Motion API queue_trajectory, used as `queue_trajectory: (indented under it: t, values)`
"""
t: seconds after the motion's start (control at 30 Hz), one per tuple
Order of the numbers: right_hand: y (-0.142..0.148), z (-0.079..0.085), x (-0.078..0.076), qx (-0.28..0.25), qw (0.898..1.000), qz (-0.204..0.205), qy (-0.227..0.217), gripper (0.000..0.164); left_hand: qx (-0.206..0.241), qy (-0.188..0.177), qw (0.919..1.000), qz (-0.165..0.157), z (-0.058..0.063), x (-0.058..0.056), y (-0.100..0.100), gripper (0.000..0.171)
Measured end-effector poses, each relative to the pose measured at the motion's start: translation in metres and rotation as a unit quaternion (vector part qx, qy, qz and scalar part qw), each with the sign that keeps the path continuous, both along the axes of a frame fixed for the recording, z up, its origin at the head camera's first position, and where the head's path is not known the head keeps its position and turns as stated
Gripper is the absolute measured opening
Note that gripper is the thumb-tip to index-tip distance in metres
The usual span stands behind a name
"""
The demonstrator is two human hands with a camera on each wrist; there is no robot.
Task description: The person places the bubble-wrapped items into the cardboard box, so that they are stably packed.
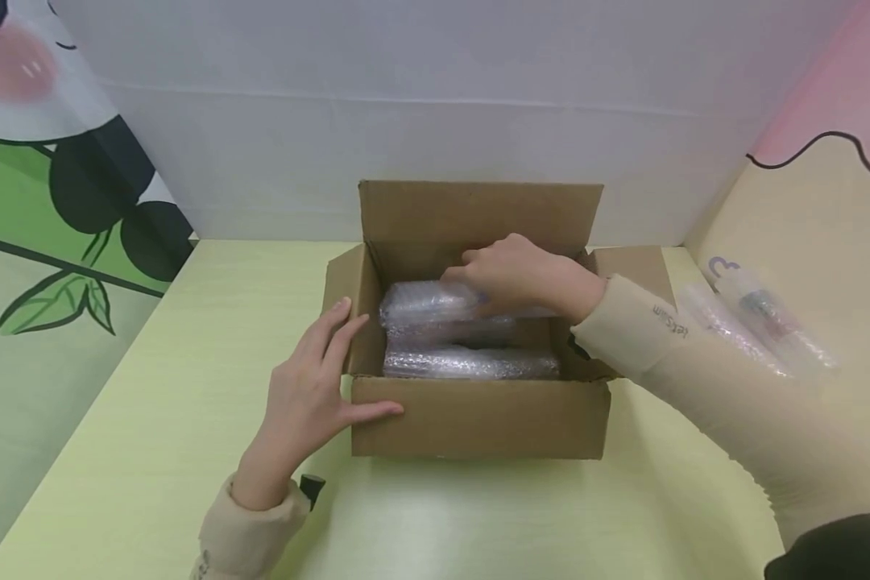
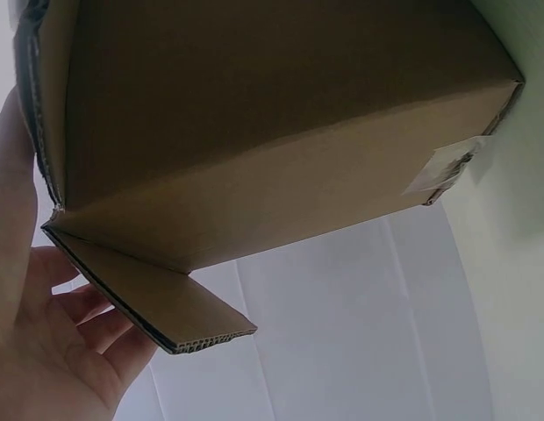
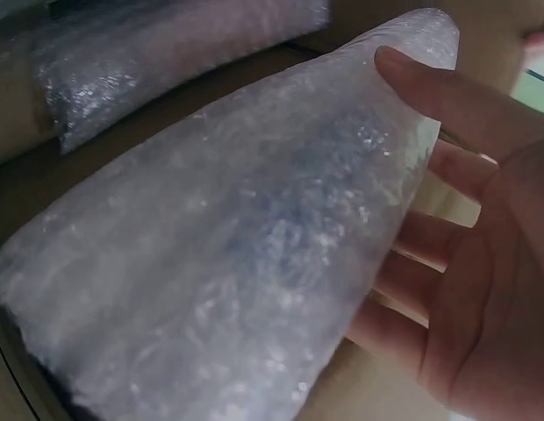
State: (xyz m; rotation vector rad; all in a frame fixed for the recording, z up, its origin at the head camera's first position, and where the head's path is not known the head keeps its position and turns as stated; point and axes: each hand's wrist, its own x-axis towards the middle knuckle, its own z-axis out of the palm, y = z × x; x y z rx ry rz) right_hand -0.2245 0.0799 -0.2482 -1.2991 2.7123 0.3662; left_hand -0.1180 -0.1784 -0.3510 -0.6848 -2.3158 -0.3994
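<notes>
An open cardboard box (image 1: 478, 419) stands on the table with its flaps spread. My left hand (image 1: 304, 395) rests at its near left corner, fingers extended along the left flap and thumb straight across the front flap. Inside the box, my right hand (image 1: 525, 278) holds a bubble-wrapped package (image 1: 424, 304) by one side. The right wrist view shows my thumb on top of this package (image 3: 228, 246) and the fingers along its edge and under it; something bluish shows through the wrap. Another bubble-wrapped package (image 1: 471, 364) lies along the box's front wall.
At the table's right side lie more bubble-wrapped packages (image 1: 732, 330), partly behind my right sleeve (image 1: 667, 346). A pale wall (image 1: 435, 137) rises close behind the box's upright back flap (image 1: 478, 211). The box's right flap (image 1: 634, 270) folds outward beneath my right forearm.
</notes>
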Motion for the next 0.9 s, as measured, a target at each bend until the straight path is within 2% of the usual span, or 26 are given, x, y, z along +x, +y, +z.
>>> queue_trajectory:
  t: [0.6, 0.9]
  values:
    - [-0.014, -0.050, -0.019, 0.020, 1.000, 0.008, 0.009, 0.046, -0.005, -0.017, 0.9998, 0.002, -0.001, -0.003, -0.003, 0.111]
    - [-0.016, -0.058, -0.019, -0.006, 0.999, 0.027, 0.045, 0.040, -0.003, -0.019, 0.9998, 0.001, -0.001, -0.006, -0.004, 0.111]
